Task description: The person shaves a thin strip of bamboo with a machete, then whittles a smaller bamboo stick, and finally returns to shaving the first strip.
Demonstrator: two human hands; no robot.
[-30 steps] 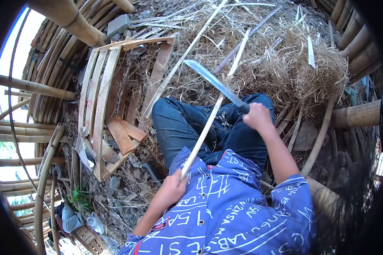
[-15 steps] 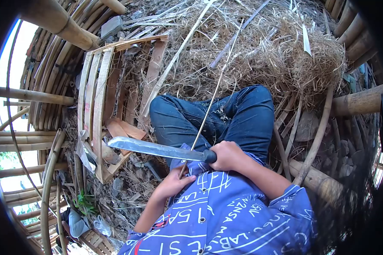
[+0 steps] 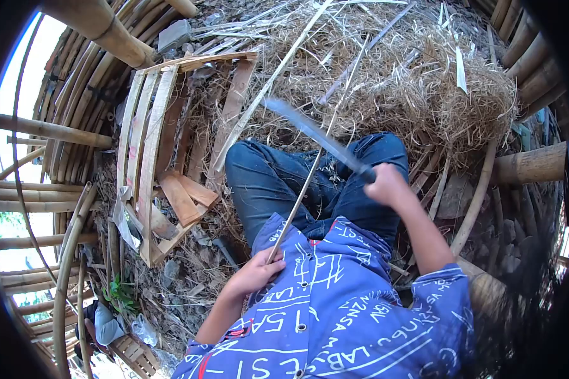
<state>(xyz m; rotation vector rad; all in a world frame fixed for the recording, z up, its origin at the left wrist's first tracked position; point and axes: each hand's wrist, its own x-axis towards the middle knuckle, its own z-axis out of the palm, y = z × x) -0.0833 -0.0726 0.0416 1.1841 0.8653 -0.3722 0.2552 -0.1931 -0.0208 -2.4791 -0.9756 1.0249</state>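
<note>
My right hand (image 3: 387, 184) is wrapped round the dark handle of a machete (image 3: 316, 134), out over my right thigh. Its blade, smeared by motion, points forward and left and overlaps a long thin bamboo strip (image 3: 311, 170) in this view. My left hand (image 3: 259, 271), low against my shirt at the waist, is closed on the near end of that strip. From there the strip runs up between my legs and out over the pile of shavings.
Tangled shavings (image 3: 436, 95) lie heaped in front of my crossed legs (image 3: 259, 177). A wooden slatted crate (image 3: 148, 145) stands at the left, with bamboo poles (image 3: 50, 134) beyond it. Another thick bamboo pole (image 3: 531, 165) juts in from the right.
My right hand has moved forward and right, carrying the machete from near my waist out along the strip. The left hand keeps its hold on the strip's near end.
</note>
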